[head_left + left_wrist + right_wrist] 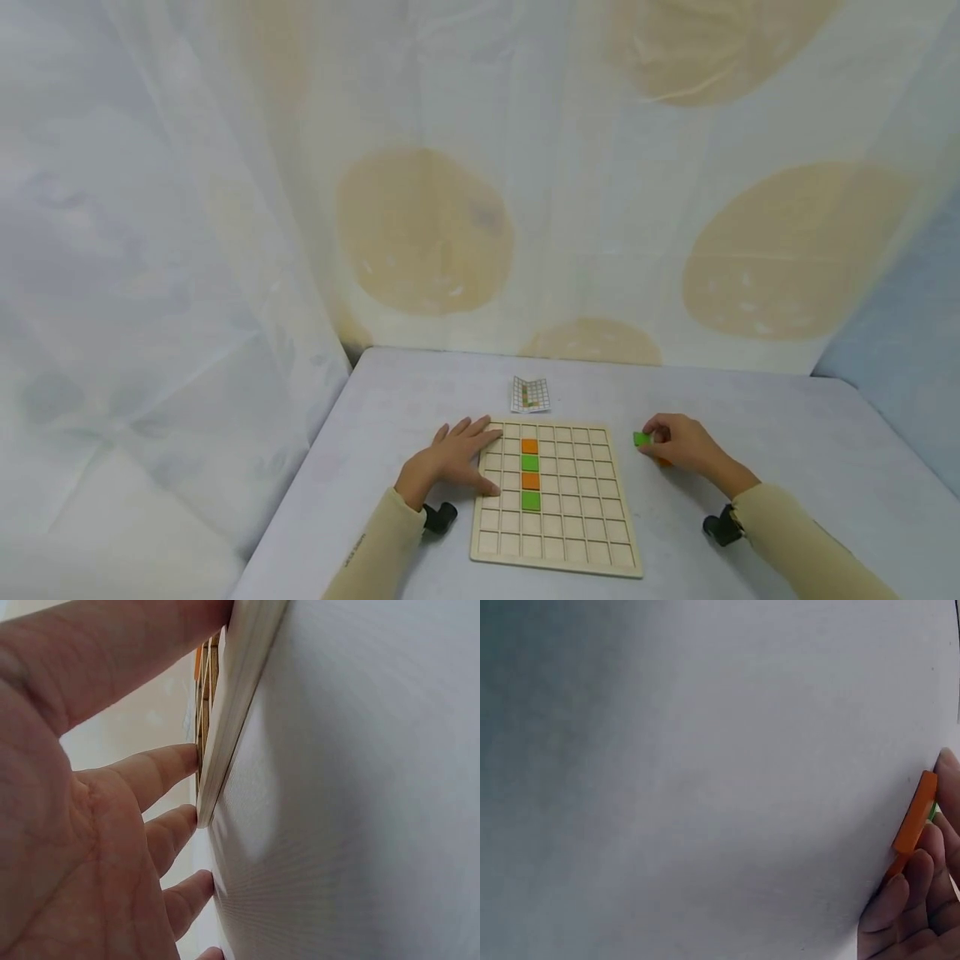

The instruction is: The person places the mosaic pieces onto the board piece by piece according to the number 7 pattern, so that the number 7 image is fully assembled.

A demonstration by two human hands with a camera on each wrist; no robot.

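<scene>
Here a person's left hand (453,461) rests flat, steadying the wooden grid board (557,533) holding 4 alternating orange and green tiles, while the right hand (684,444) beside it pinches a green tile (641,438), likely bound for the column's next square.

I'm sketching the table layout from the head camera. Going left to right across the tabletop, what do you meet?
Left hand resting on the board's left edge → column of orange and green tiles on the wooden grid board → green tile at the fingertips of the right hand, which also holds an orange tile.
</scene>
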